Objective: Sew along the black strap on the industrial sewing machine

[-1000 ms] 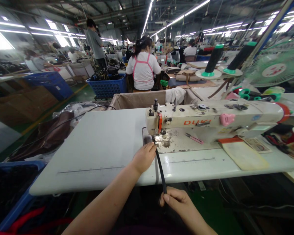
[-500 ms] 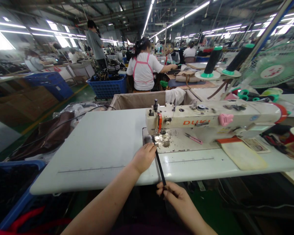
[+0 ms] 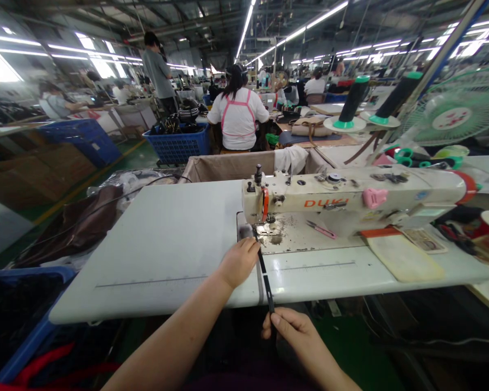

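A narrow black strap (image 3: 262, 265) runs from the needle area of the sewing machine (image 3: 350, 198) toward me, over the table's front edge. A small pale mark crosses it between my hands. Close in front of the presser foot, my left hand (image 3: 239, 263) has its fingers closed on the strap, pressing it to the table. Just past the front edge, my right hand (image 3: 287, 327) pinches the strap between thumb and fingers. The strap's far end under the foot is too small to make out.
Pink thread snips (image 3: 321, 229) lie on the machine bed, right of the needle. A yellowish pad (image 3: 403, 255) rests farther right. Two black thread cones (image 3: 351, 102) stand behind, near a green fan (image 3: 452, 117). At lower left is a blue crate (image 3: 28, 274); a co-worker (image 3: 238, 117) sits ahead.
My right hand has shifted slightly down with the strap, and the pale mark now shows between my hands. My left hand stays in place. The co-worker ahead has drawn in an outstretched arm.
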`<state>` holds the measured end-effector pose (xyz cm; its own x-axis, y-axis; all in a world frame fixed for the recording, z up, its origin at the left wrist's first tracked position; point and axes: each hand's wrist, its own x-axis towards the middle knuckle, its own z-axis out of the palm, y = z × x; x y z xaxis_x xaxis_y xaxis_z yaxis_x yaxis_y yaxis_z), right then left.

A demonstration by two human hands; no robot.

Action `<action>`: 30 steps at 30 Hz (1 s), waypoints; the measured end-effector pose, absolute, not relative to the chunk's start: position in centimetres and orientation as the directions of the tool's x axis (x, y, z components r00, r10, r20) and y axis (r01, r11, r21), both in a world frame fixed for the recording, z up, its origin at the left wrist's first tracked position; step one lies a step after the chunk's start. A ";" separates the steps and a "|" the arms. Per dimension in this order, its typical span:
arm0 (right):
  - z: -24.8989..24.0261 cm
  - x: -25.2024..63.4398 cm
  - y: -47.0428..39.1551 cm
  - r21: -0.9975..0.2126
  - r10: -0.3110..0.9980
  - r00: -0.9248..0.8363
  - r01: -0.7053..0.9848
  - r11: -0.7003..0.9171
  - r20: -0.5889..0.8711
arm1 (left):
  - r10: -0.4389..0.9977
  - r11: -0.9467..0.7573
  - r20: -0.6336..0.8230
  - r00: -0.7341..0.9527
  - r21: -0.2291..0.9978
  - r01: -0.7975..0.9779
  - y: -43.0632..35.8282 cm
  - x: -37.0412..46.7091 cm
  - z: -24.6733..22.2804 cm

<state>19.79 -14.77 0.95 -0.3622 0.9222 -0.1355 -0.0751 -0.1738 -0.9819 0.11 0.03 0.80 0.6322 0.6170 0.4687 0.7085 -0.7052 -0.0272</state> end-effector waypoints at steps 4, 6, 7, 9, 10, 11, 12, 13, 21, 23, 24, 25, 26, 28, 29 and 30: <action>0.8 19.8 -14.8 -0.982 0.923 -0.362 -0.079 -0.172 -0.133 | 0.610 -0.713 0.477 0.632 -0.017 0.701 0.0 0.1 0.8; 0.8 19.9 -14.8 -0.981 0.923 -0.360 -0.081 -0.178 -0.138 | 0.608 -0.715 0.476 0.635 -0.019 0.699 0.0 0.1 0.8; 0.8 19.9 -14.8 -0.981 0.922 -0.361 -0.078 -0.180 -0.141 | 0.611 -0.714 0.473 0.635 -0.019 0.700 0.1 0.1 0.8; 0.8 20.0 -14.8 -0.981 0.920 -0.364 -0.070 -0.182 -0.145 | 0.620 -0.709 0.464 0.633 -0.015 0.705 0.1 0.0 0.8; 0.8 20.0 -14.8 -0.981 0.919 -0.365 -0.066 -0.182 -0.146 | 0.623 -0.707 0.462 0.631 -0.013 0.707 0.1 0.0 0.8; 0.7 20.0 -14.7 -0.981 0.918 -0.367 -0.064 -0.183 -0.147 | 0.624 -0.706 0.463 0.630 -0.013 0.708 0.1 0.0 0.8; 0.7 20.0 -14.7 -0.981 0.918 -0.368 -0.063 -0.182 -0.147 | 0.621 -0.706 0.465 0.631 -0.017 0.708 0.1 0.0 0.8; 0.6 20.1 -14.7 -0.982 0.918 -0.369 -0.061 -0.180 -0.145 | 0.617 -0.708 0.467 0.633 -0.022 0.706 0.1 0.0 0.9; 0.6 20.2 -14.8 -0.985 0.922 -0.361 -0.047 -0.165 -0.138 | 0.620 -0.718 0.454 0.640 -0.002 0.696 0.1 0.0 0.8; 0.6 20.2 -14.9 -0.985 0.925 -0.354 -0.047 -0.165 -0.138 | 0.637 -0.711 0.445 0.629 0.026 0.702 0.2 0.0 0.7; 0.6 20.2 -14.9 -0.985 0.926 -0.351 -0.046 -0.167 -0.141 | 0.642 -0.708 0.447 0.623 0.035 0.705 0.2 0.0 0.7; 0.7 20.1 -14.9 -0.984 0.926 -0.349 -0.046 -0.171 -0.144 | 0.646 -0.706 0.449 0.618 0.043 0.707 0.2 -0.1 0.6; 0.7 20.1 -14.9 -0.984 0.925 -0.351 -0.046 -0.175 -0.148 | 0.647 -0.705 0.453 0.613 0.050 0.707 0.3 0.0 0.6; 0.8 20.2 -14.9 -0.983 0.921 -0.358 -0.044 -0.180 -0.152 | 0.655 -0.698 0.461 0.599 0.066 0.713 0.4 0.0 0.5; 0.8 20.2 -14.9 -0.983 0.921 -0.359 -0.042 -0.179 -0.152 | 0.661 -0.692 0.465 0.589 0.072 0.719 0.5 0.0 0.4; 0.8 20.2 -14.9 -0.983 0.921 -0.359 -0.041 -0.178 -0.152 | 0.667 -0.684 0.468 0.579 0.077 0.725 0.6 0.1 0.3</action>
